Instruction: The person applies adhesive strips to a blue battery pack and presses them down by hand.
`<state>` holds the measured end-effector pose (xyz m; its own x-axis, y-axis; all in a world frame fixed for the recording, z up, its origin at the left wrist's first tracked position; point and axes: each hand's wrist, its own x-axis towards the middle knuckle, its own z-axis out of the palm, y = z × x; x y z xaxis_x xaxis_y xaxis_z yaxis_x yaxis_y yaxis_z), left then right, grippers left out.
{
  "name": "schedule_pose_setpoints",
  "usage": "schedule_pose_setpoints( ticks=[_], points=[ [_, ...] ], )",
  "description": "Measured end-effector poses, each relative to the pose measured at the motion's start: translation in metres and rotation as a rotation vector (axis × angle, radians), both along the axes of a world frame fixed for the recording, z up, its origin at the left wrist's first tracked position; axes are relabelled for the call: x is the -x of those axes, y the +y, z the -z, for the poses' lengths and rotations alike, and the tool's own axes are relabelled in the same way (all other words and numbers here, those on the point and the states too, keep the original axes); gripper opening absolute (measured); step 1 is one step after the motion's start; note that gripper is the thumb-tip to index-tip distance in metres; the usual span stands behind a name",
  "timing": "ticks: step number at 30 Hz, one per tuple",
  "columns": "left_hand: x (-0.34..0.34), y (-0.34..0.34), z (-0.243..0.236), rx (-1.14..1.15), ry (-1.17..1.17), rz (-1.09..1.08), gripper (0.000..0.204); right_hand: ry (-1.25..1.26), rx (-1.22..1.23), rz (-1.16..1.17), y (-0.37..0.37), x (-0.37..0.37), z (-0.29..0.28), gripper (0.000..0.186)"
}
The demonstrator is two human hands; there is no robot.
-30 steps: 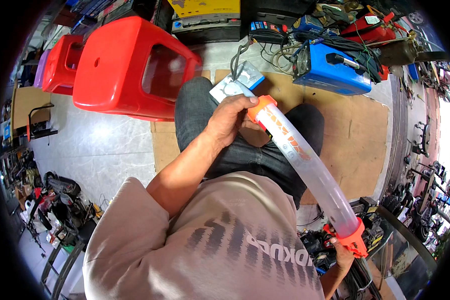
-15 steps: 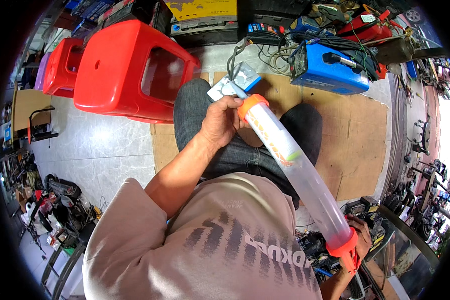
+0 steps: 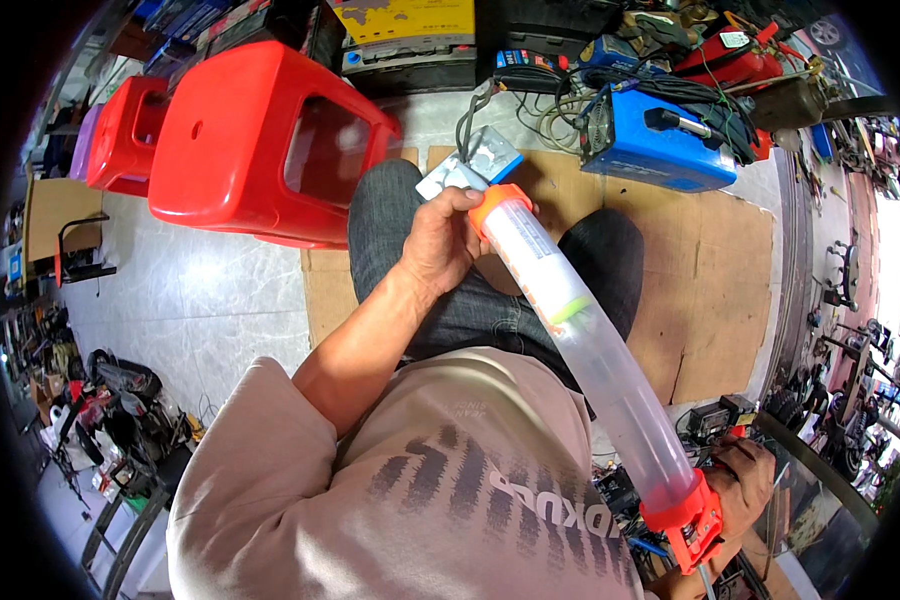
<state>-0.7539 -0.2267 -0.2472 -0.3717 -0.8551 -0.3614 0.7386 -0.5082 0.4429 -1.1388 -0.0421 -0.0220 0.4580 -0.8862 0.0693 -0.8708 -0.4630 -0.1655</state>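
Observation:
A caulking gun point(image 3: 620, 385) with a clear tube lies slantwise across my lap, from upper middle to lower right. Inside its upper part is a white cartridge with a lime-green end. My left hand point(image 3: 440, 235) is closed round the orange front cap point(image 3: 500, 205), thumb on top, beside the pale nozzle. At the other end my right hand point(image 3: 740, 485) grips the red-orange handle point(image 3: 692, 520); some of its fingers are hidden behind it. A metal rod point(image 3: 707, 580) sticks out below the handle. Past the nozzle lies a white and blue box point(image 3: 485, 160).
Flattened cardboard point(image 3: 710, 290) covers the floor under my legs. A large red plastic stool point(image 3: 230, 150) stands left, a blue machine with a black handle point(image 3: 655, 140) ahead right. Batteries point(image 3: 410, 60) line the back. Tools and parts crowd both sides.
The caulking gun has rolled about its length, so another side of the cartridge label shows. My right hand has shifted outward and shows more at the handle; my left hand stays at the cap.

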Motion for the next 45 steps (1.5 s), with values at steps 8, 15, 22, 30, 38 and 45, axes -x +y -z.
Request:
schedule_pose_setpoints(
  ticks=[8, 15, 22, 30, 38, 45],
  points=[
    [-0.001, -0.003, 0.001, 0.025, 0.037, 0.007, 0.068, 0.167, 0.032, -0.082, -0.014, -0.016, -0.040, 0.023],
    [-0.001, -0.003, 0.004, 0.017, 0.099, -0.002, 0.071, 0.232, 0.089, -0.121, -0.023, -0.036, -0.058, 0.033],
    [-0.003, -0.002, -0.003, 0.039, 0.103, -0.016, 0.067, 0.265, 0.127, -0.133, -0.022, -0.046, -0.064, 0.031],
    [-0.004, -0.001, -0.001, 0.065, 0.129, -0.002, 0.056, 0.259, 0.101, -0.127, -0.016, -0.049, -0.073, 0.031],
    [-0.003, -0.004, -0.003, 0.049, 0.071, -0.017, 0.062, 0.231, 0.082, -0.086, -0.016, -0.060, -0.074, 0.031],
    [-0.003, -0.003, -0.003, 0.055, 0.106, -0.031, 0.054, 0.221, 0.087, -0.126, -0.019, -0.058, -0.077, 0.032]
  ],
)
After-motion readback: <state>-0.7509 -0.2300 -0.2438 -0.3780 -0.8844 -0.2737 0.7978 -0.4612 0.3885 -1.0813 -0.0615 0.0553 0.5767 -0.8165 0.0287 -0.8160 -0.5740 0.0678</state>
